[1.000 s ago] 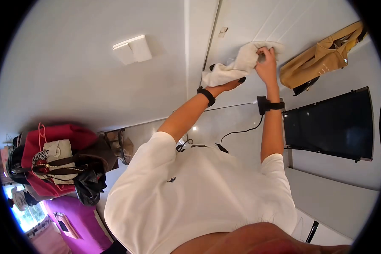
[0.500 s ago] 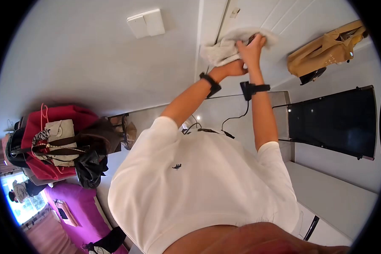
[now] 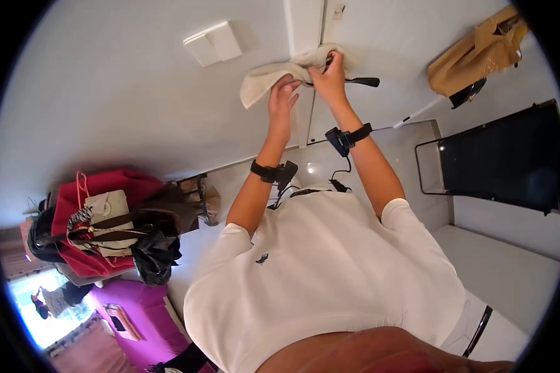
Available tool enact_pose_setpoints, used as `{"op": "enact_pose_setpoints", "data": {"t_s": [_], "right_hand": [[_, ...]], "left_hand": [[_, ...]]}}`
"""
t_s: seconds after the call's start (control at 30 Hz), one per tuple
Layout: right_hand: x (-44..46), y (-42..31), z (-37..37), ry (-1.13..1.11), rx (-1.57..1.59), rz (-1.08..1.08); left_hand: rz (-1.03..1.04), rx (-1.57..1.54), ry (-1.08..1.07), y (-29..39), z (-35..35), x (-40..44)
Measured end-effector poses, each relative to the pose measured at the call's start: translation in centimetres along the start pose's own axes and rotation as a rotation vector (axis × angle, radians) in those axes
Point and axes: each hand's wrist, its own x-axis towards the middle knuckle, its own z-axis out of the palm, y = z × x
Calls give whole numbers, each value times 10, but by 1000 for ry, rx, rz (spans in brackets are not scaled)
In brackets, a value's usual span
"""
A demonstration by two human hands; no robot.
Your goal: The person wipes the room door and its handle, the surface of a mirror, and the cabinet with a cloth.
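A beige cloth (image 3: 270, 78) lies bunched across the edge of a white door (image 3: 392, 37), its free end reaching left. My right hand (image 3: 331, 78) is closed on the cloth's bunched part, with thumb and fingers pinching it around the base of a dark door handle. The dark handle's lever (image 3: 364, 81) sticks out to the right below the cloth. My left hand (image 3: 282, 99) is at the cloth's lower edge, fingers stretched and thumb apart, fingertips touching the fabric. Black straps with small boxes sit on both wrists.
A white switch plate (image 3: 213, 43) is on the wall at left. A brown bag (image 3: 473, 56) hangs at upper right above a dark folding frame (image 3: 504, 158). Clothes and bags hang on a rack (image 3: 106, 224) at left, near a purple bed (image 3: 130, 304).
The cloth and both hands appear further left, and the handle's lever has come into view. My left hand has gone from curled beneath my right hand to stretched fingers beside the cloth.
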Motion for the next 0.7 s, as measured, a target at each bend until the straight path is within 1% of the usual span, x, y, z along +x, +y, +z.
{"op": "enact_pose_setpoints", "data": {"t_s": [0.03,0.07,0.1,0.13,0.17,0.2,0.27,0.3,0.33,0.37,0.4,0.43,0.47,0.5,0.53,0.6,0.63,0.67,0.7], "right_hand": [[-5,5,5,22,-67,9],[-10,3,8,47,-58,32],[-12,4,8,38,-51,72],[-13,5,7,31,-45,109],[-16,12,6,34,-70,58],[-21,18,4,67,-63,73],[-39,31,-4,-142,-191,47],[-53,45,-1,-170,-224,-84],[-68,58,-3,-155,-225,-66],[-81,67,-7,-299,-197,6],[-88,81,-12,-439,-173,64],[-98,92,-17,-425,-186,58],[-104,109,-20,-422,-46,150],[-103,109,-25,-422,97,245],[-102,111,-31,-417,85,241],[-98,84,-42,-440,309,405],[-96,76,-42,-345,352,310],[-98,84,-44,-344,352,337],[-90,94,-45,-352,317,343]], "left_hand": [[-71,-28,48,-5,-7,-1],[-145,-50,94,-10,-14,-3],[-162,-26,70,-16,-19,-2],[-211,-30,110,-21,-23,1],[-259,-32,150,-23,-25,4],[-270,-12,122,-23,-25,7],[-273,-73,78,-22,-27,10],[-286,-60,58,-30,-35,13],[-354,76,8,-44,-48,13],[-418,209,-42,-57,-56,13],[-418,207,-59,-61,-56,10],[-520,226,-70,-63,-57,2],[-610,242,-85,-63,-51,2],[-597,230,-101,-61,-43,3],[-602,220,-130,-62,-35,-2],[-627,200,-151,-66,-21,-5],[-581,103,-162,-71,-18,-8],[-532,13,-173,-72,-16,-12],[-543,18,-175,-71,-17,-8]]}}
